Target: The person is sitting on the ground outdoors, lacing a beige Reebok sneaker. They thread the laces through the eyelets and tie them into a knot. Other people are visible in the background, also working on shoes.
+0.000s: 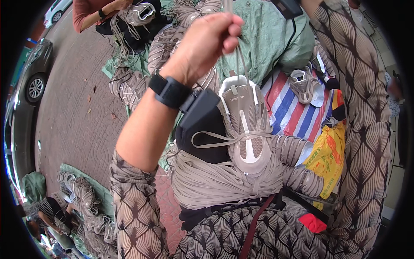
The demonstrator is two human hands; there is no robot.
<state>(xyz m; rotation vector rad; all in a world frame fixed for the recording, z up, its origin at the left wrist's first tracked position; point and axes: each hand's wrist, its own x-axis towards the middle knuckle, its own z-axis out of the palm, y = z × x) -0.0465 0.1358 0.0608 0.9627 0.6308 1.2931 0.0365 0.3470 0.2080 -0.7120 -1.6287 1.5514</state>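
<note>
Closest to the camera, the person's left hand (211, 39) is raised, fingers curled tight around a pale lace (228, 5); thin strands run from below that fist toward the collar of a beige shoe (252, 103). Its toe points toward the person, and it rests on a bundle of beige laces (207, 181) above the lap (215, 231). The right hand lies beyond the top edge, so its opening and any hold cannot be told. A hard upward pull could tip the shoe off that rounded bundle, since nothing visible steadies it. The loose loop (215, 135) beside the toe might snag on the black box (200, 112) by the left wrist, or tangle with the like-coloured bundle.
</note>
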